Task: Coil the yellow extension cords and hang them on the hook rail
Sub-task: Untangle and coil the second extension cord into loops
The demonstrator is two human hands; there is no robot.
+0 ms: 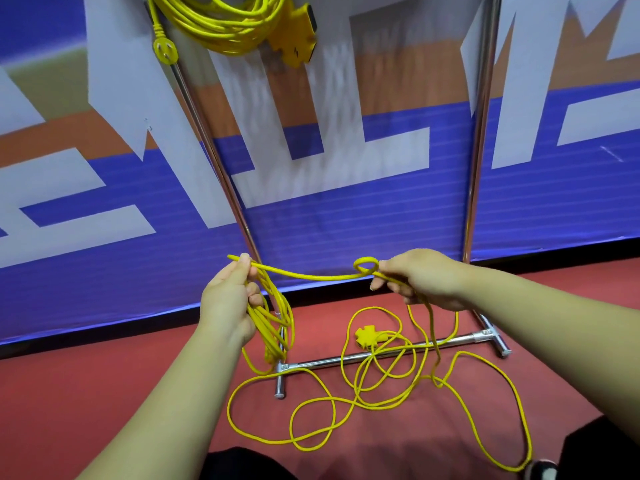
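In the head view, our left hand [228,299] grips the gathered loops [277,318], fingers curled round them and the thumb pinning the top strand. Our right hand [422,280] pinches the same yellow cord [311,276], which spans the gap between both hands. Just beside the right fingertips sits a small twisted loop [365,265]. We judge it best to roll the cord between finger and thumb to undo that twist, then lay the next turn at the same size as the others.

From the right hand the loose cord [381,405] drops to the floor [104,393] and sprawls across the rack's foot bar [329,360], its socket block [367,336] near the floor's far edge. Another coiled cord [225,26] hangs above.
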